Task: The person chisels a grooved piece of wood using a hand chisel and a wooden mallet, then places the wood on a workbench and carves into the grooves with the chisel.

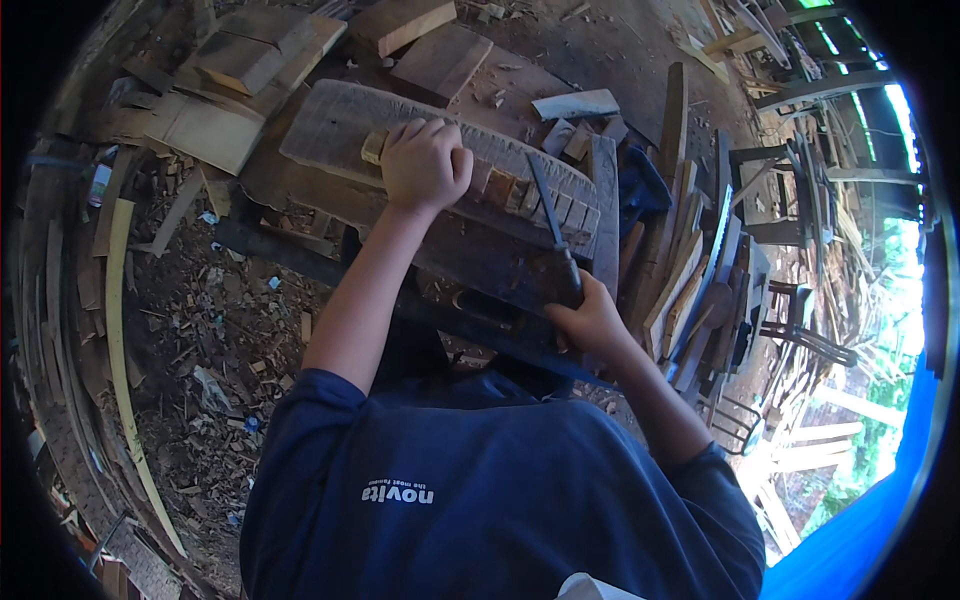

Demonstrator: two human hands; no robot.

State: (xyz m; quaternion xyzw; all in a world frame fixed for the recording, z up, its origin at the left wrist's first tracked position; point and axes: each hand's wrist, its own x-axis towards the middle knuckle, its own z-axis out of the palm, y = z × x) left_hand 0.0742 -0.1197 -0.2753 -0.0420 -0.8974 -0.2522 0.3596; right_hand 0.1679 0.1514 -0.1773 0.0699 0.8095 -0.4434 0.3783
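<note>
My left hand [425, 165] is closed in a fist over a piece of wood on a thick, worn plank [330, 115]. A pale wooden end [373, 148] sticks out to the left of the fist. To its right lies a wooden piece with several slots [515, 190] across it; whether these are one piece is hidden by the hand. My right hand [592, 315], nearer to me, grips a long hand tool [547, 205] by its handle. Its narrow metal blade points up and away over the slotted wood; I cannot tell if it is a file or a chisel.
Wooden blocks [440, 62] lie beyond the plank, and flat boards [210, 130] lie at the far left. Stacked boards [690, 290] lean close to my right arm. Wood scraps and litter [230, 340] cover the ground at left, beside long strips [118, 300].
</note>
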